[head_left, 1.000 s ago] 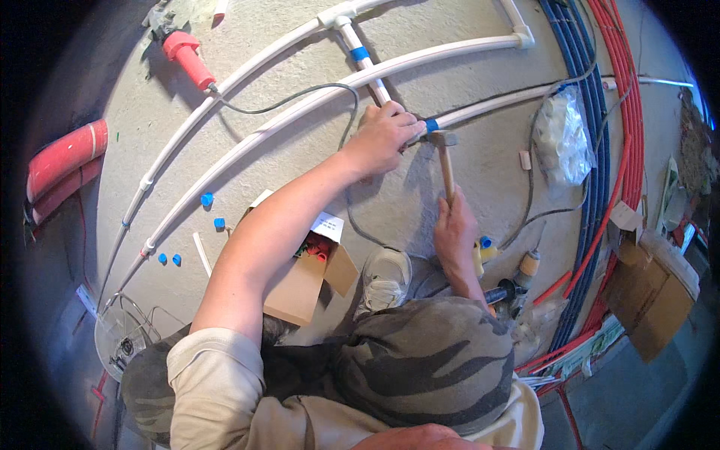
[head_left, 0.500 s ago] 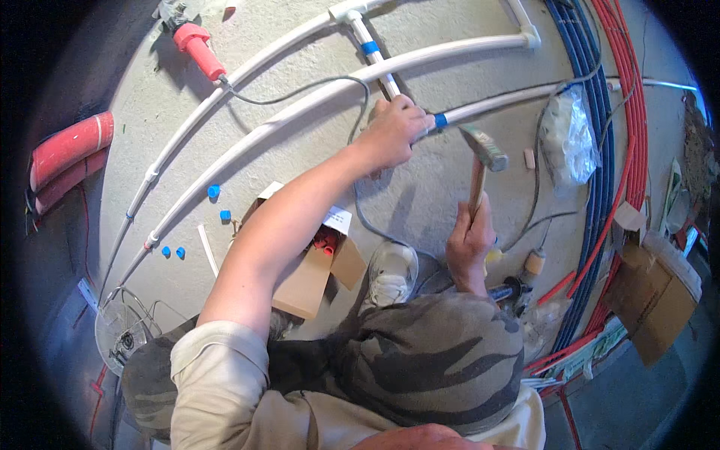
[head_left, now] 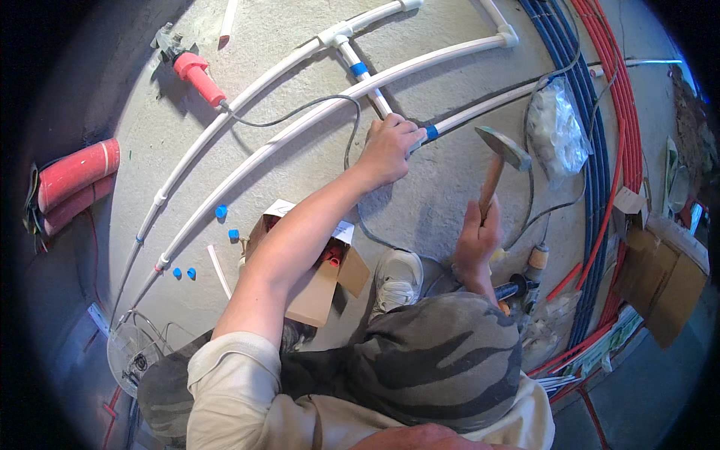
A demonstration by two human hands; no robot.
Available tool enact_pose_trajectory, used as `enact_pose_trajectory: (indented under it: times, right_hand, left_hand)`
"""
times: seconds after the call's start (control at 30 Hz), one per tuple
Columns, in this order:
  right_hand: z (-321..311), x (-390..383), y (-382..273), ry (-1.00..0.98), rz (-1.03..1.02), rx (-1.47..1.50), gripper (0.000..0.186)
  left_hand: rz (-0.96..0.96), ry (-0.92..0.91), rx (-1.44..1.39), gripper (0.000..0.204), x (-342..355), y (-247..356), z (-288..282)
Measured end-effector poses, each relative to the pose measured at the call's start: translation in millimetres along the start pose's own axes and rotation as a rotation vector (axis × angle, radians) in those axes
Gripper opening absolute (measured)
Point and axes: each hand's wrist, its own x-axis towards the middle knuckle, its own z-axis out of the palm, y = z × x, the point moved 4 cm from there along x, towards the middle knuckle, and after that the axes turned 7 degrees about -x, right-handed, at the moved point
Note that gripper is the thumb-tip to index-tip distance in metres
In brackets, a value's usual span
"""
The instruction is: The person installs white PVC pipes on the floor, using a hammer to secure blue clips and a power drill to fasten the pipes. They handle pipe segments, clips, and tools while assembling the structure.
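My left hand [head_left: 390, 148] is closed over the corner where a short white plastic pipe [head_left: 379, 101] meets a longer white pipe [head_left: 487, 107]. The joint itself is mostly hidden under my fingers. Blue bands [head_left: 359, 69] mark the short pipe and, just beside my fingertips, the longer one. My right hand [head_left: 478, 244] grips a hammer [head_left: 491, 184] by its wooden handle. Its metal head points up, raised to the right of the joint and apart from it.
A red-handled pipe welding tool [head_left: 196, 76] trails a grey cable across the pipes. An open cardboard box [head_left: 315, 296] with red fittings stands under my left arm. Several blue caps [head_left: 221, 212] lie left. Blue pipes [head_left: 596, 150], red pipes [head_left: 626, 112] and a clear bag [head_left: 559, 131] lie right.
The hammer has shifted slightly right, its head tilting a little, with my right hand still around the handle. My left hand stays at the pipe joint. The whole view has moved slightly.
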Motion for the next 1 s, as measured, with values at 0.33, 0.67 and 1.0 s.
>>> enact_pose_trajectory:
  times: [0.33, 0.67, 1.0]
  right_hand:
    - [25.5, -21.4, 36.6, -0.357, 0.414, 0.407, 0.029]
    - [53.2, -5.6, 18.6, -0.392, 0.666, 0.641, 0.016]
    - [32.9, 9.7, -14.2, -0.359, 0.532, 0.734, 0.018]
  left_hand:
    - [-0.060, -0.352, 0.122, 0.037, -68.4, -23.3, -80.7]
    - [0.326, -0.379, 0.168, 0.018, -61.5, 2.8, -40.2]
    - [-0.473, -0.077, -0.785, 0.032, -16.0, 33.1, -107.6]
